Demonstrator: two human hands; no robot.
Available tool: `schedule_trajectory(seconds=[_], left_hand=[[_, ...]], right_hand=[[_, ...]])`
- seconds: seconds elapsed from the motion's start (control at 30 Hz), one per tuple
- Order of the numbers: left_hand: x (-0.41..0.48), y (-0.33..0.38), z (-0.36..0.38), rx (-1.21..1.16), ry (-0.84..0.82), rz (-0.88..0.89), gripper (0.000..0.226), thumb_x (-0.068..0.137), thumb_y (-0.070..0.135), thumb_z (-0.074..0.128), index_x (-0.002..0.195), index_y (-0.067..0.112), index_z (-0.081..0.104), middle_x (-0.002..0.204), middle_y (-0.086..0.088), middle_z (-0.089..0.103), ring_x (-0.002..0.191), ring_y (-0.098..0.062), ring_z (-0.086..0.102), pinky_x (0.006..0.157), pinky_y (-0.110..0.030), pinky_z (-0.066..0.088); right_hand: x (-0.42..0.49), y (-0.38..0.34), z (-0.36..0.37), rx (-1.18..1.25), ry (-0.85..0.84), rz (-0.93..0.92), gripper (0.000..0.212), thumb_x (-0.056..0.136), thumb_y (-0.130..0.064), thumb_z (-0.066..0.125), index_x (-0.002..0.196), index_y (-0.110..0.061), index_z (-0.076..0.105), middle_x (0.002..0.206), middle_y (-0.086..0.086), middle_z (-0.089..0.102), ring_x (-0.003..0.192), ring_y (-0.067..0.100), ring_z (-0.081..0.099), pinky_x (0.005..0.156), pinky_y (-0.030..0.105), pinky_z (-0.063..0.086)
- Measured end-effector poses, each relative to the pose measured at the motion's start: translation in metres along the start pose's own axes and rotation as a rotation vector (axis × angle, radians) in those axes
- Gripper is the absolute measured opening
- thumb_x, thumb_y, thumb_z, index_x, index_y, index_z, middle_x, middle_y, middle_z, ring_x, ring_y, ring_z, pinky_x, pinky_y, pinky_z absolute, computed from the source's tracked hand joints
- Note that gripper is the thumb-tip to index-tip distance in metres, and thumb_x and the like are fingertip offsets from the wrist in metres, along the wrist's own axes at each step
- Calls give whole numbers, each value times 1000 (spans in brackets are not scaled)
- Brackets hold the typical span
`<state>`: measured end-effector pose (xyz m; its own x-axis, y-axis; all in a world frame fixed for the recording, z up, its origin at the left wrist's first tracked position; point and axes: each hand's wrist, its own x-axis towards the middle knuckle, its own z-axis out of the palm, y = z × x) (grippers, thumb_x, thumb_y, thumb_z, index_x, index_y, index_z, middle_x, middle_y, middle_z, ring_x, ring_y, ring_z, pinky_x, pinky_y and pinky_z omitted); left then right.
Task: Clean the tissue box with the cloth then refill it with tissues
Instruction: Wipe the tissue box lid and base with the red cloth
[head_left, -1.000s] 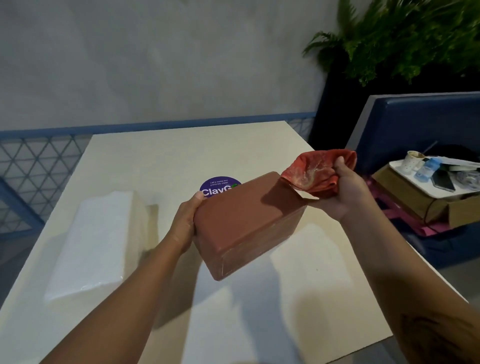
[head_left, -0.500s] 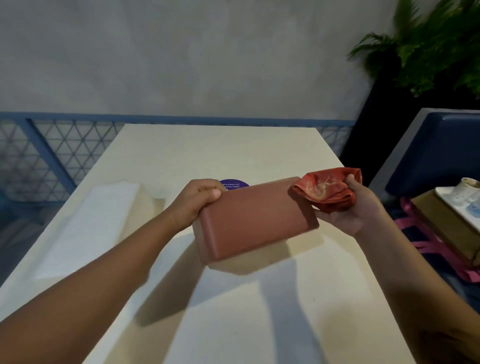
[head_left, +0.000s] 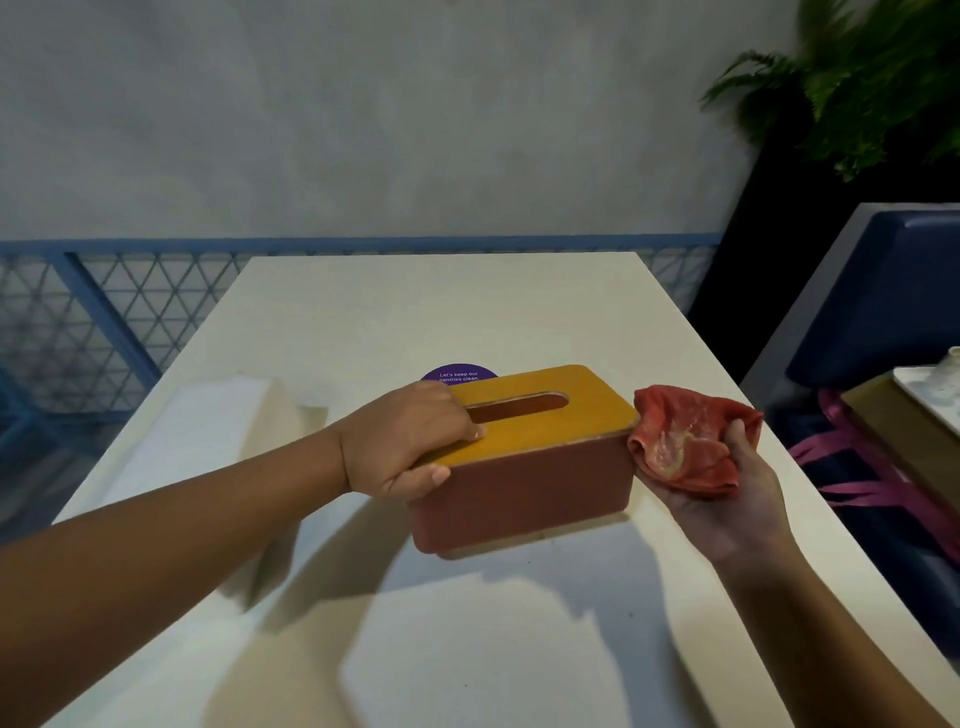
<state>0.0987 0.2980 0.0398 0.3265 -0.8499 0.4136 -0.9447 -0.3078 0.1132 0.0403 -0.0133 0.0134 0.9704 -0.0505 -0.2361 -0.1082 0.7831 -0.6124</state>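
The tissue box (head_left: 524, 488) is terracotta with a yellow wooden lid and a long slot, standing upright at the middle of the cream table (head_left: 467, 312). My left hand (head_left: 410, 441) grips its left end, fingers over the lid, thumb on the front side. My right hand (head_left: 727, 483) lies palm up just right of the box and holds a crumpled red cloth (head_left: 685, 441), which touches the box's right end. A white pack of tissues (head_left: 197, 447) lies on the table to the left.
A purple round sticker (head_left: 457, 373) sits on the table behind the box. A blue bench (head_left: 857, 312) with a cardboard box (head_left: 904, 431) stands at the right, a plant (head_left: 857, 88) behind it. A blue lattice railing (head_left: 104, 312) runs along the left.
The box has been turned from bottom-up to upright, lid now on top, and lowered to the table. My right hand with the cloth moved off the box to its right end.
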Motion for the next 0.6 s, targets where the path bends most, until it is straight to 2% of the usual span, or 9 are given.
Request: schedule_trajectory(seconds=[0.07, 0.2, 0.27, 0.37, 0.43, 0.5, 0.6], left_hand=[[0, 0, 1, 14, -24, 50, 51, 95, 44, 20, 109, 6, 51, 91, -17, 64, 81, -33, 58, 80, -38, 45], [-1, 1, 3, 19, -57, 105, 53, 95, 41, 22, 111, 1, 53, 91, -19, 63, 85, -33, 57, 81, -42, 46], [-3, 3, 5, 13, -65, 115, 54, 95, 42, 22, 111, 1, 52, 91, -19, 63, 85, -33, 57, 82, -41, 46], [-6, 4, 7, 14, -81, 130, 53, 95, 42, 23, 111, 0, 52, 91, -21, 62, 85, -34, 57, 82, -40, 46], [-9, 4, 8, 17, -98, 121, 54, 95, 42, 24, 111, -1, 52, 92, -21, 62, 87, -33, 56, 83, -41, 46], [-12, 6, 8, 26, -113, 90, 53, 95, 42, 24, 114, 1, 51, 96, -20, 63, 91, -33, 57, 87, -41, 45], [-15, 11, 8, 46, -126, 51, 53, 95, 43, 25, 116, 3, 52, 102, -18, 65, 98, -30, 56, 91, -40, 44]], right_hand=[[-7, 7, -5, 43, 25, -33, 92, 48, -45, 72, 132, -16, 48, 123, 16, 63, 105, 31, 65, 66, 47, 57], [-20, 17, -15, 73, 77, -81, 70, 56, -45, 68, 121, -22, 54, 118, 12, 66, 101, 29, 67, 62, 45, 57], [-24, 21, -18, 58, 83, -95, 80, 56, -46, 72, 129, -23, 50, 124, 11, 63, 106, 29, 65, 67, 48, 58], [-27, 25, -22, 56, 98, -94, 113, 37, -48, 89, 137, -24, 43, 128, 12, 61, 113, 32, 60, 83, 55, 52], [-28, 28, -26, 67, 84, -81, 116, 35, -50, 90, 138, -24, 42, 128, 13, 60, 115, 33, 59, 87, 56, 49], [-29, 30, -29, 89, 76, -70, 108, 37, -48, 89, 134, -24, 46, 125, 13, 62, 113, 33, 60, 87, 57, 49], [-31, 28, -29, 93, 69, -69, 74, 45, -46, 79, 114, -26, 61, 121, 13, 65, 110, 33, 62, 85, 57, 49]])
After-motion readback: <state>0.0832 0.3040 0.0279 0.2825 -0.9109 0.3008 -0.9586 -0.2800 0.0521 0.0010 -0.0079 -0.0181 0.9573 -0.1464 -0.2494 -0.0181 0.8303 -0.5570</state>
